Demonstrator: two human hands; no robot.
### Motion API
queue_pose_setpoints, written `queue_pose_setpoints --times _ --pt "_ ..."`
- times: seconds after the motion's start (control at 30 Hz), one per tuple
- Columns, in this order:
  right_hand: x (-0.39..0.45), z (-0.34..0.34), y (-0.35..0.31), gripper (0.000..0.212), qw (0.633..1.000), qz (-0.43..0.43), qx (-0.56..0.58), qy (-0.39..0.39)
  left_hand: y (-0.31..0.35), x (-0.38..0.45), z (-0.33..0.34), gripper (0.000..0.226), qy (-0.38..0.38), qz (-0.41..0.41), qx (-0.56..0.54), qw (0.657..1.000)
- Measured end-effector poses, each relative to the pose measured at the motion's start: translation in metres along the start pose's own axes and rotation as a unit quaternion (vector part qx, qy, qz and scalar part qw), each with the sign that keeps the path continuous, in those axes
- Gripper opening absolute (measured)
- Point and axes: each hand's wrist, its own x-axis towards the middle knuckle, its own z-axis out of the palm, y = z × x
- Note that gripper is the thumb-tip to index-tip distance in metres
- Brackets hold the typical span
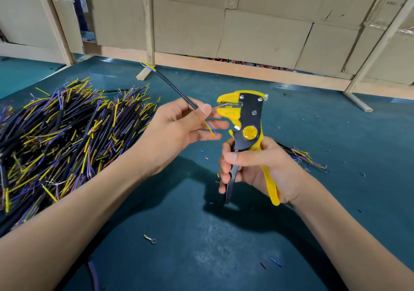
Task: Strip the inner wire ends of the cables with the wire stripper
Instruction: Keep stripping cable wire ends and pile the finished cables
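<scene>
My left hand [179, 125] pinches a black cable [173, 87] between thumb and fingers; the cable slants up and away to the left. Its near end fans into thin inner wires: a brown one reaches into the jaws of the yellow and black wire stripper [245, 120], while the blue and yellow ones [210, 128] hang down over my fingers. My right hand [257, 170] grips the stripper's handles, holding it upright with the jaws facing left. The jaws stand slightly apart around the brown wire.
A large pile of black cables with yellow, blue and brown ends [62, 134] covers the left of the dark green table [201, 234]. A smaller bundle [302, 156] lies behind my right hand. A ring terminal [150, 238] and insulation scraps dot the table. Cardboard and wooden framing [246, 33] stand behind.
</scene>
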Motion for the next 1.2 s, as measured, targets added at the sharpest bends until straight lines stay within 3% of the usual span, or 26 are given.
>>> queue_pose_setpoints --times 0.33,0.67,0.97,1.2 --pt "-0.0024 0.0021 0.0 0.003 1.0 0.02 0.002 -0.016 0.0038 0.0012 -0.0021 0.008 0.003 -0.008 -0.06 0.998" --pt "-0.002 0.0032 0.0014 0.004 0.999 0.019 0.008 -0.032 0.002 0.0016 -0.0022 0.017 0.023 -0.01 -0.051 0.998" --pt "0.001 0.0054 0.0023 0.016 0.999 0.021 0.015 -0.021 0.0037 0.0017 -0.001 0.009 0.035 -0.007 -0.051 0.998" --pt "0.0009 0.0042 0.0041 0.011 0.999 0.018 0.015 -0.028 0.0017 0.0019 -0.0017 0.006 0.038 -0.006 -0.043 0.998"
